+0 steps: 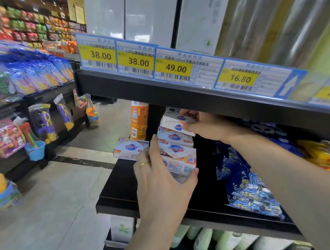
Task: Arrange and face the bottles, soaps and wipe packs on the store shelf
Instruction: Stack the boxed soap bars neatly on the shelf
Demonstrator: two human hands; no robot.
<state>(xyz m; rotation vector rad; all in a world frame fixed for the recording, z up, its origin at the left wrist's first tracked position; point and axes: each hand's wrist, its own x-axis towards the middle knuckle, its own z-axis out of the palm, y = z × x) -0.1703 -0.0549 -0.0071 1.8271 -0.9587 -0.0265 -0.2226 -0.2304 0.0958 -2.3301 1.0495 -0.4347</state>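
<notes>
The left hand [158, 173] covers the near-left corner of the lowest soap box [179, 165], and the right hand [203, 126] hides the right end of the top soap box [176, 123]; the overhanging shelf edge [199, 96] cuts off the top of the orange bottle [139, 121] behind. Small print on the price labels [173, 66] is blurred beyond reading. At the right, the blue patterned packs [251, 189] are smeared, and the pale green bottles [225, 243] below run off the bottom edge.
</notes>
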